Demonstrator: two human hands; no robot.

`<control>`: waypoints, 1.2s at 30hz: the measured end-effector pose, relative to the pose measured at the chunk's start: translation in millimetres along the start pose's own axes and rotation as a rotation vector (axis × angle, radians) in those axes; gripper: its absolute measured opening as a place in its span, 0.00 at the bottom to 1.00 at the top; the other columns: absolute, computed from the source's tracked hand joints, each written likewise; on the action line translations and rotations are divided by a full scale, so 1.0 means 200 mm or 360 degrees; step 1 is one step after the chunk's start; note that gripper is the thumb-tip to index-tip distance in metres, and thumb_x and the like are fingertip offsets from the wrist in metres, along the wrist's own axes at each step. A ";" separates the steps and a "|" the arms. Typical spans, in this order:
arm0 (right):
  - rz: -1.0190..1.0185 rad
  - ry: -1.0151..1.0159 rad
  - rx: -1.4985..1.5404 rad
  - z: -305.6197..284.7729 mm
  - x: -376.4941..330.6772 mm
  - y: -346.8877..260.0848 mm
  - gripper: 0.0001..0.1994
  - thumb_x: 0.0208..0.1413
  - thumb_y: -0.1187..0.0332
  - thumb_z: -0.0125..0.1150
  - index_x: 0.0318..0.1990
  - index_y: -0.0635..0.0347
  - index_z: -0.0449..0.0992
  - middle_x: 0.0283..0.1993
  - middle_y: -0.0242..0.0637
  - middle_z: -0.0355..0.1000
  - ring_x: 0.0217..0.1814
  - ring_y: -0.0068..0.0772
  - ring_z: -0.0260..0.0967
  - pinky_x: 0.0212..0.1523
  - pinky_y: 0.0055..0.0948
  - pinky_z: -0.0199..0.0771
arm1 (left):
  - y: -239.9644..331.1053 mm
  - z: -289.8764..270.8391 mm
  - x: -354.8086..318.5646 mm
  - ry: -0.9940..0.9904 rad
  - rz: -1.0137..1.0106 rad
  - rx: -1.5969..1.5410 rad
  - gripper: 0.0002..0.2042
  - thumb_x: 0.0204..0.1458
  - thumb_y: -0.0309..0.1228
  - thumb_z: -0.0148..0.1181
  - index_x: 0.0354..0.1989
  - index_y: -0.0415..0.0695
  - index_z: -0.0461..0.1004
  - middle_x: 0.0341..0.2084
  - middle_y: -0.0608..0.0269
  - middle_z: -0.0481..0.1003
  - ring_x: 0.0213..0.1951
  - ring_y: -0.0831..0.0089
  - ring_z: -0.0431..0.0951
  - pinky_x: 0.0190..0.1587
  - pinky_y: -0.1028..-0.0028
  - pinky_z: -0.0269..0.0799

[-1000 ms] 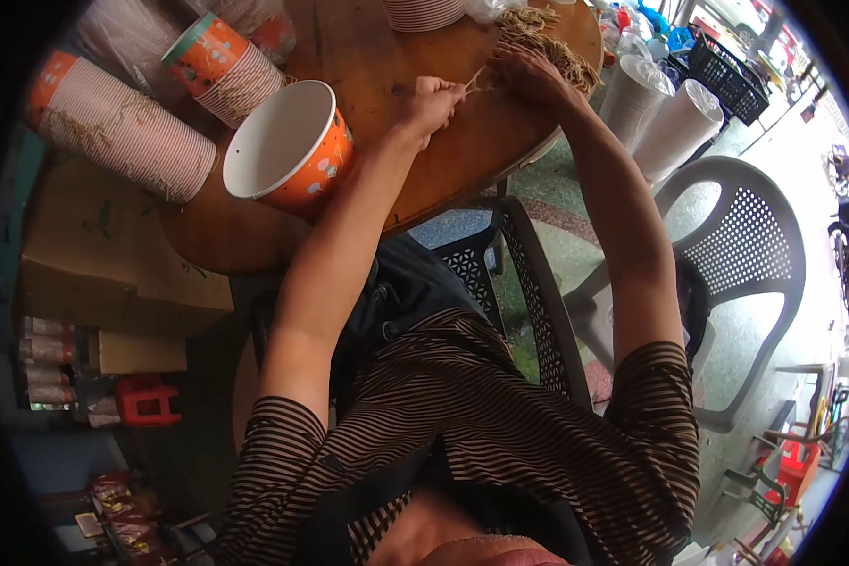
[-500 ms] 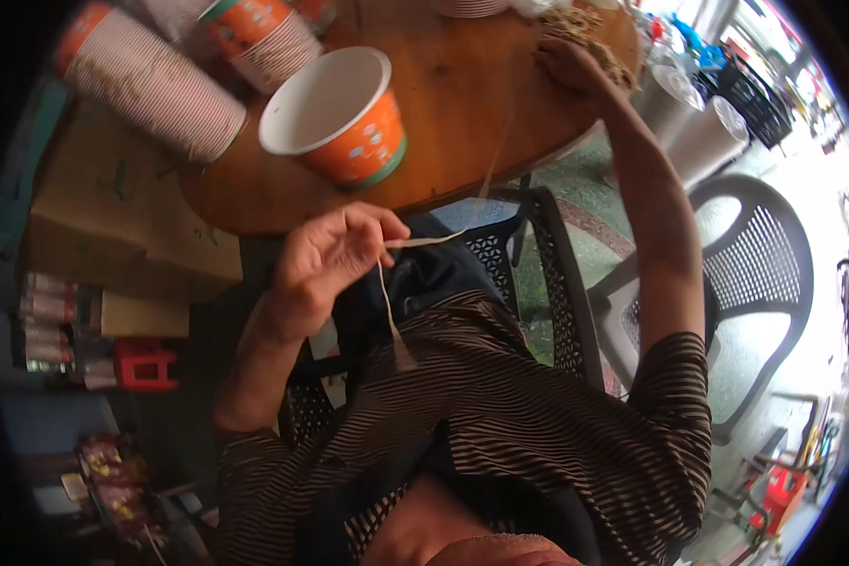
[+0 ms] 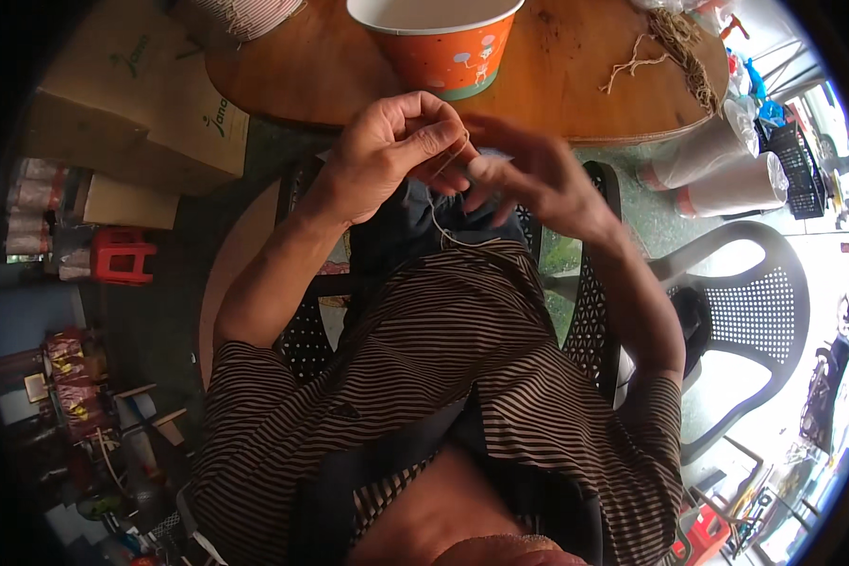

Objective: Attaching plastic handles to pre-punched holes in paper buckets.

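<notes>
My left hand (image 3: 387, 156) is closed in a pinch on a thin tan string (image 3: 436, 223), above my lap. The string's tail hangs down toward my striped shirt, and a short stretch crosses by the fingertips. Close by on the right, my right hand (image 3: 549, 189) is smeared by motion, its fingers reaching toward the string; whether they grip it is unclear. Just beyond both hands stands a large orange paper bucket (image 3: 443, 58) with a white inside and a green base, near the edge of the wooden table (image 3: 575, 57).
A bundle of tan strings (image 3: 686, 55) lies on the table's right side. Stacked paper containers (image 3: 250, 14) stand at the far left, above cardboard boxes (image 3: 151, 113). To the right are a grey plastic chair (image 3: 750, 307) and wrapped rolls (image 3: 731, 184). A red stool (image 3: 123, 257) is at left.
My right hand has come back from the string bundle to beside my left hand. The left hand still holds the string. The view has shifted, and the bucket now appears farther up and right.
</notes>
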State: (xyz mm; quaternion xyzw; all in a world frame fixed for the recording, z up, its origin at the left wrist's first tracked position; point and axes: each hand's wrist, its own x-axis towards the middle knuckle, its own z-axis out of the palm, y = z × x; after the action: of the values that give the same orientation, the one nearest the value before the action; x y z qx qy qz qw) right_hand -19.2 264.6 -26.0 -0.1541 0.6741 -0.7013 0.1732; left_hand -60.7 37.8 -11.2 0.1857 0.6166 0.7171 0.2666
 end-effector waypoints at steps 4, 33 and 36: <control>0.0168 -0.0329 0.0394 0.12 0.04 0.12 0.27 0.66 0.56 0.64 0.62 0.69 0.69 0.50 0.44 0.79 0.39 0.31 0.81 0.37 0.28 0.85 | -0.04 -0.03 0.00 0.0111 0.0305 0.0348 0.09 0.68 0.32 0.57 0.41 0.38 0.74 0.33 0.60 0.81 0.31 0.78 0.82 0.35 0.77 0.82; 0.0461 -0.0398 0.0397 0.08 -0.04 0.15 0.15 0.71 0.62 0.58 0.50 0.68 0.79 0.40 0.41 0.82 0.31 0.25 0.80 0.35 0.25 0.85 | -0.15 -0.06 -0.11 0.0134 0.0032 0.0412 0.08 0.62 0.25 0.65 0.45 0.34 0.81 0.31 0.62 0.83 0.30 0.79 0.81 0.37 0.79 0.78; 0.0494 -0.0381 0.0455 0.04 -0.01 0.16 0.16 0.69 0.60 0.62 0.50 0.67 0.79 0.39 0.39 0.82 0.32 0.24 0.80 0.36 0.24 0.84 | -0.12 -0.10 -0.12 0.0211 0.0083 0.0332 0.08 0.62 0.26 0.65 0.46 0.35 0.82 0.33 0.61 0.83 0.30 0.81 0.79 0.35 0.80 0.78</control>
State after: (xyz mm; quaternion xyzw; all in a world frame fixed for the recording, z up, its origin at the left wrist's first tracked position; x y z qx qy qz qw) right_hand -12.3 257.5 -58.4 -0.1045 0.5583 -0.7313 0.3775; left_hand -50.7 10.1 -36.6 0.1805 0.6990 0.6665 0.1859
